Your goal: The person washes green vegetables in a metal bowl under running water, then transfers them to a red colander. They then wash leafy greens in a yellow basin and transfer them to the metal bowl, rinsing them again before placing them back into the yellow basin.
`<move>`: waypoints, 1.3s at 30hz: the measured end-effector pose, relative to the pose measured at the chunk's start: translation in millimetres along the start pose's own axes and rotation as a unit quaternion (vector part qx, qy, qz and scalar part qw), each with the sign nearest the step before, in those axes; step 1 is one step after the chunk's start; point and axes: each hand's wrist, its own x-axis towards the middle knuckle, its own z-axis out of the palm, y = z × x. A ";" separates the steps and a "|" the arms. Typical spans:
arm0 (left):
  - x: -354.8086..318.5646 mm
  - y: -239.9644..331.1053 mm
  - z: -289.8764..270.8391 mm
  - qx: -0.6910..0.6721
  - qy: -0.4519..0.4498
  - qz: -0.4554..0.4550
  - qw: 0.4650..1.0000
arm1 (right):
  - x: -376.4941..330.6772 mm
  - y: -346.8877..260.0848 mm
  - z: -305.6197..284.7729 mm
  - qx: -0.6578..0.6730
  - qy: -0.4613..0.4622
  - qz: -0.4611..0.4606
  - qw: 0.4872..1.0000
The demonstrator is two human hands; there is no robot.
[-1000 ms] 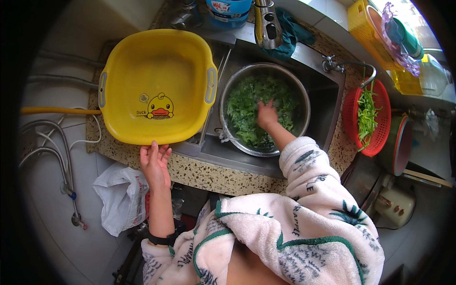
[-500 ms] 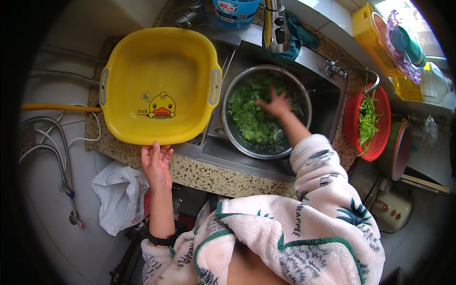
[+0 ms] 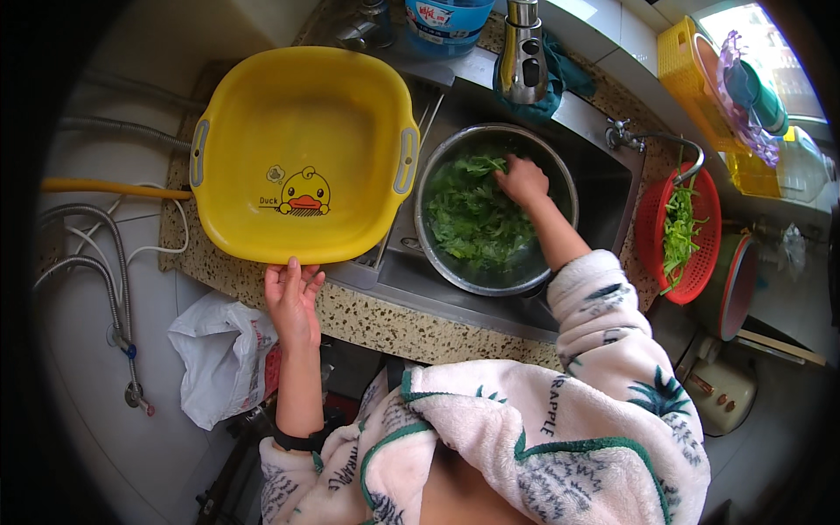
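A metal pot (image 3: 426, 236) of water with leafy greens (image 3: 472, 219) in it stands in the sink. Inside it, near the far right wall, my right hand (image 3: 523, 181) is closed on some of the leaves, its fingertips partly hidden. To the left, a big yellow plastic basin (image 3: 289, 114) with a duck picture and grey side handles rests over the counter and the sink's edge. At its near rim my left hand (image 3: 294, 302) grips, thumb against the edge and the other fingers curled below it. The basin holds no food that I can see.
The faucet head (image 3: 525, 66) hangs beyond the pot. A red colander (image 3: 700, 262) with cut green stems stands at the right, below a small tap (image 3: 621, 133). A blue bottle (image 3: 446, 26) stands at the back; a white plastic bag (image 3: 214, 359) lies below the counter.
My right hand was spread open over the greens; its fingers have closed on leaves toward the pot's far right side. The left hand still holds the basin's rim.
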 end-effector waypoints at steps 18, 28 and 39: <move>-0.3 -1.3 0.4 -0.003 -0.002 -0.008 1.000 | -21.6 -23.1 35.3 -0.074 -0.052 -0.090 0.992; -2.5 -0.4 4.7 0.015 0.013 -0.003 1.000 | -8.5 -28.4 75.7 -0.227 -0.023 -0.131 0.965; -3.3 -4.3 6.5 0.042 0.009 0.036 0.998 | -18.3 34.4 26.2 -0.040 0.070 0.097 0.992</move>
